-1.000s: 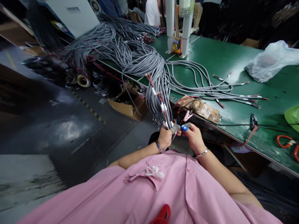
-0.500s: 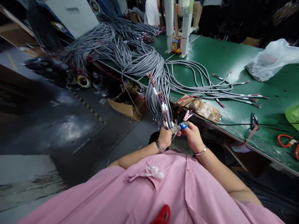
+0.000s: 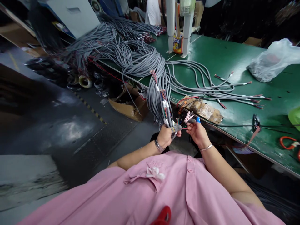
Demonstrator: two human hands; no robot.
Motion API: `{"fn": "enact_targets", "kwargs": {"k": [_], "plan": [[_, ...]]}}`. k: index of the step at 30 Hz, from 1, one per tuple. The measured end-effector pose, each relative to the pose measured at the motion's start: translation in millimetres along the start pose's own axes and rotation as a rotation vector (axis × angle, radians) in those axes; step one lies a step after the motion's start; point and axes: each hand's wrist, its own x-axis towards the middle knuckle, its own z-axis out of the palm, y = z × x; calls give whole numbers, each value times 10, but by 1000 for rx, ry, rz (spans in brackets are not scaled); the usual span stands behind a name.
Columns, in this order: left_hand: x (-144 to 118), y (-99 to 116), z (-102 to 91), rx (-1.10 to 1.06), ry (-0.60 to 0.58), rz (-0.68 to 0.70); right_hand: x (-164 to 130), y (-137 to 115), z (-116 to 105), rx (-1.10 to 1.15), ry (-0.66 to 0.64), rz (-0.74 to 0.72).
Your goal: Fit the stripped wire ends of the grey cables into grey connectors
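My left hand [image 3: 164, 136] grips the end of a grey cable [image 3: 174, 128] whose thin coloured wires fan out at the tip. It hangs from a thick bundle of grey cables [image 3: 157, 90] that droops over the edge of the green table [image 3: 211, 56]. My right hand [image 3: 198, 132], with blue tape on one fingertip, pinches one of those thin coloured wires just right of the cable end. A pink clip [image 3: 187, 116] sits at the table edge close above my hands.
Loose grey cables [image 3: 211, 89] with stripped ends lie spread on the table. A taped brown block [image 3: 202, 108], a clear plastic bag [image 3: 273, 61], red-handled pliers [image 3: 289, 142] and white posts [image 3: 187, 28] stand on it. An open cardboard box [image 3: 128, 104] sits on the floor.
My right hand has drawn slightly right and up, away from the cable end, and its taped finger now points upward. The left hand has barely moved.
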Motion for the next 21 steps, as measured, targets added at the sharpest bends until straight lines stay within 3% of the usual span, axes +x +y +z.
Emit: {"fn": "enact_targets", "kwargs": {"k": [3, 6, 15, 17, 21], "plan": [[24, 34, 32, -2, -42, -29, 119, -89, 59, -19, -85, 74], [58, 53, 53, 4, -73, -56, 172, -107, 136, -38, -102, -64], [95, 92, 77, 45, -127, -92, 114, 19, 211, -309, 130, -448], [99, 87, 70, 56, -133, -101, 110, 12, 230, -245, 111, -397], [116, 64, 58, 59, -131, -112, 129, -27, 290, 81, -19, -115]]}}
